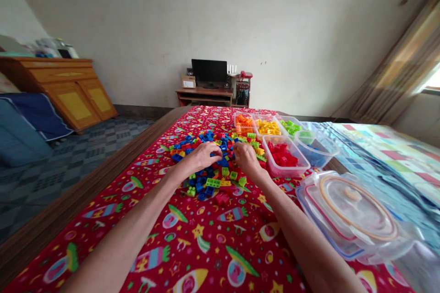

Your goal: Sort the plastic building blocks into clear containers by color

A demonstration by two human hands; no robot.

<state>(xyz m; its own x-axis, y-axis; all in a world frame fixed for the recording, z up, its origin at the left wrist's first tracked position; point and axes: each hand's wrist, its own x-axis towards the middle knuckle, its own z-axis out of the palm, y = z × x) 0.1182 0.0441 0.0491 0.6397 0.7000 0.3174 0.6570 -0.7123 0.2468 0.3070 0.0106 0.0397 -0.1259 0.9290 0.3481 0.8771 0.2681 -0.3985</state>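
A mixed pile of plastic building blocks (213, 182) in blue, green, red, yellow and orange lies on the red patterned tablecloth (202, 247). My left hand (205, 154) hovers over the pile's middle, its fingers bent and the thumb apart from them, with blue blocks around the tips. Just to its right, my right hand (244, 155) reaches into the pile with fingers pinched together. A bit of yellow shows at its fingertips, but what they hold is mostly hidden. Beside the right hand stands a clear container of red blocks (282, 154).
Further containers hold orange blocks (244, 121), yellow blocks (268, 127), green blocks (290, 127) and blue blocks (314, 155). Stacked clear lids (354, 210) lie at the right edge, by a bed (388, 146). A desk with a monitor (209, 71) stands by the far wall.
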